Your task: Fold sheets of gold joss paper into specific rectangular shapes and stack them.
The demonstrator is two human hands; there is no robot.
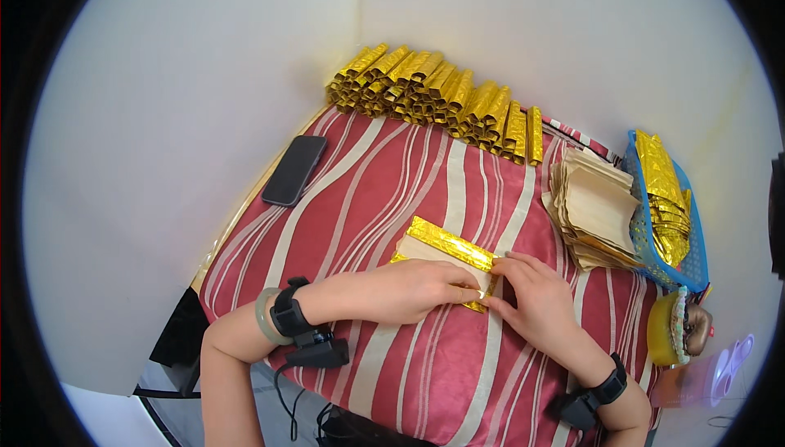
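Our left hand [413, 290] and right hand [536, 298] were clamped on the gold-edged paper sheet [446, 255], beneath the left, leftward of the right; uneven pressure, we judged, risked a skewed crease.

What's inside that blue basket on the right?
The blue plastic basket with holes holds shiny gold foil pieces, stacked overlapping. They cover most of its bottom, so I can't tell whether anything else lies underneath.

Sheet [448, 254] pt. hidden, arms [231, 386] cropped; R-edge obj. [778, 216] unclear
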